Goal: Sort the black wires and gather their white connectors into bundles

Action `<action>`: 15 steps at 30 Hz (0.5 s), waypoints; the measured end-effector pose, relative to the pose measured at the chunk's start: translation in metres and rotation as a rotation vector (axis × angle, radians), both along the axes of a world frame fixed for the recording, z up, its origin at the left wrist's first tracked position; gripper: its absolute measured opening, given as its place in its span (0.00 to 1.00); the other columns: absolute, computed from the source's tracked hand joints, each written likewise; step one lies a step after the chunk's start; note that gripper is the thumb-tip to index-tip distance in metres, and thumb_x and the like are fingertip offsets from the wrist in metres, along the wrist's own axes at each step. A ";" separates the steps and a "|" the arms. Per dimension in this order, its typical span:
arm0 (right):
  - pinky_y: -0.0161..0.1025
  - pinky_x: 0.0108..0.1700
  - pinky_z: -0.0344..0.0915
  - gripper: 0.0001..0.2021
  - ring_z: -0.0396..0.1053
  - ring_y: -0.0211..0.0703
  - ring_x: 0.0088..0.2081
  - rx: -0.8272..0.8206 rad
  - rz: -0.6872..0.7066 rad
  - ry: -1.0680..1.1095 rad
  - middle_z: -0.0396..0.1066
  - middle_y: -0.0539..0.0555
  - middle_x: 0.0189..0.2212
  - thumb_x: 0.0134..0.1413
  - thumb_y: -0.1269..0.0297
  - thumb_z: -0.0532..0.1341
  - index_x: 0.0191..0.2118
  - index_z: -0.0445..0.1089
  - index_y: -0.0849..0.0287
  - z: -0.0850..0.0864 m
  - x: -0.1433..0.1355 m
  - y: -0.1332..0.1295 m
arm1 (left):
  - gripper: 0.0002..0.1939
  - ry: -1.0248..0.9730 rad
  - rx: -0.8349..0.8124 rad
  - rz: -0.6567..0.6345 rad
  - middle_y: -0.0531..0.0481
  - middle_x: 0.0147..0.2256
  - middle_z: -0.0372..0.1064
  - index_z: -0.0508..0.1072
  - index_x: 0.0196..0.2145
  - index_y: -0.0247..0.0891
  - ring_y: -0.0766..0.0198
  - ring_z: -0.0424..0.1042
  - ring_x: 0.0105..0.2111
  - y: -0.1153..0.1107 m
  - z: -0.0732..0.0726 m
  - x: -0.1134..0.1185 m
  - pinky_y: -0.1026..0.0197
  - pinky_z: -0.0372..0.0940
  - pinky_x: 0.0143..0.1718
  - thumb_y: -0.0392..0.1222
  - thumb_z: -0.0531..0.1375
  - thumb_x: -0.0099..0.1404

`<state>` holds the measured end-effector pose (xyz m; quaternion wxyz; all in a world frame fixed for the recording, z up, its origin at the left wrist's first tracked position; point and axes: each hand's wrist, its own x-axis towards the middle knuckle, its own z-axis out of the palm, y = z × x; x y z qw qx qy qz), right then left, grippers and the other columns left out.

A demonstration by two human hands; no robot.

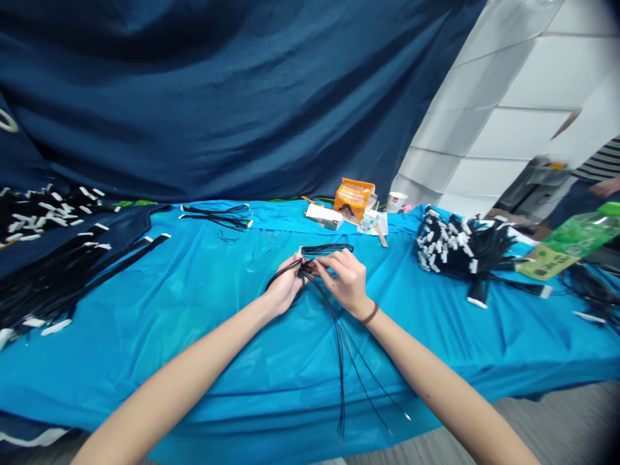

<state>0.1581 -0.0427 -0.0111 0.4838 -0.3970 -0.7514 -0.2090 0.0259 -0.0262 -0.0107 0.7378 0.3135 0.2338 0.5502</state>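
Observation:
My left hand [285, 284] is closed around a black wire harness [334, 316] near the middle of the table. Several of its loose wires hang down over the table's front side, some with small metal-coloured tips. Pressed together at the same bundle, the thumb and finger of my right hand [346, 278] pinch a black wire. Just beyond my fingers lies a flat row of black wires [329, 248] with a white connector at its left end; whether it belongs to the held harness I cannot tell.
Black harnesses with white connectors lie in piles at the left [58, 271] and right [455, 242]. A few more harnesses [217, 216] lie at the back. Near them stand an orange bag [353, 197], a white box [323, 216] and a paper cup [396, 201]. A green-capped bottle [571, 242] and another person's hand [605, 187] are at right.

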 end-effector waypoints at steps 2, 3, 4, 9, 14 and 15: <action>0.37 0.31 0.57 0.05 0.61 0.38 0.28 -0.006 -0.007 -0.002 0.69 0.51 0.24 0.55 0.68 0.57 0.30 0.69 0.59 0.001 0.000 0.000 | 0.08 0.005 0.011 -0.003 0.50 0.26 0.68 0.68 0.25 0.33 0.66 0.67 0.30 0.001 0.000 -0.001 0.56 0.63 0.40 0.41 0.58 0.57; 0.37 0.31 0.57 0.05 0.61 0.38 0.28 -0.009 -0.010 -0.005 0.69 0.51 0.25 0.54 0.68 0.57 0.31 0.69 0.59 0.001 0.000 0.000 | 0.08 0.007 0.014 -0.004 0.50 0.26 0.68 0.68 0.25 0.33 0.66 0.67 0.30 0.001 0.000 -0.001 0.56 0.63 0.40 0.41 0.59 0.57; 0.37 0.31 0.57 0.05 0.60 0.39 0.28 -0.012 -0.013 -0.008 0.69 0.51 0.25 0.54 0.68 0.57 0.31 0.69 0.59 0.001 0.000 0.000 | 0.08 0.007 0.014 -0.005 0.50 0.26 0.68 0.68 0.25 0.33 0.66 0.67 0.30 0.001 0.000 -0.001 0.55 0.63 0.41 0.41 0.59 0.57; 0.37 0.32 0.57 0.06 0.60 0.39 0.29 -0.033 -0.022 -0.035 0.69 0.51 0.25 0.55 0.67 0.56 0.31 0.69 0.59 0.000 0.000 0.001 | 0.07 0.011 0.020 0.007 0.51 0.26 0.67 0.67 0.25 0.34 0.66 0.67 0.30 0.002 0.000 -0.003 0.55 0.62 0.42 0.41 0.59 0.56; 0.37 0.31 0.56 0.07 0.60 0.39 0.29 -0.056 -0.066 -0.081 0.68 0.51 0.25 0.56 0.66 0.55 0.33 0.70 0.59 -0.001 0.000 0.000 | 0.09 0.086 0.072 0.031 0.52 0.26 0.66 0.67 0.26 0.34 0.66 0.66 0.31 0.002 -0.002 -0.003 0.56 0.62 0.41 0.43 0.60 0.55; 0.37 0.31 0.55 0.07 0.60 0.39 0.29 -0.052 -0.078 -0.100 0.68 0.51 0.25 0.57 0.66 0.55 0.34 0.70 0.59 -0.001 -0.001 -0.001 | 0.10 0.103 0.083 0.038 0.52 0.26 0.65 0.67 0.26 0.34 0.66 0.65 0.31 0.002 -0.003 -0.003 0.56 0.62 0.41 0.44 0.60 0.54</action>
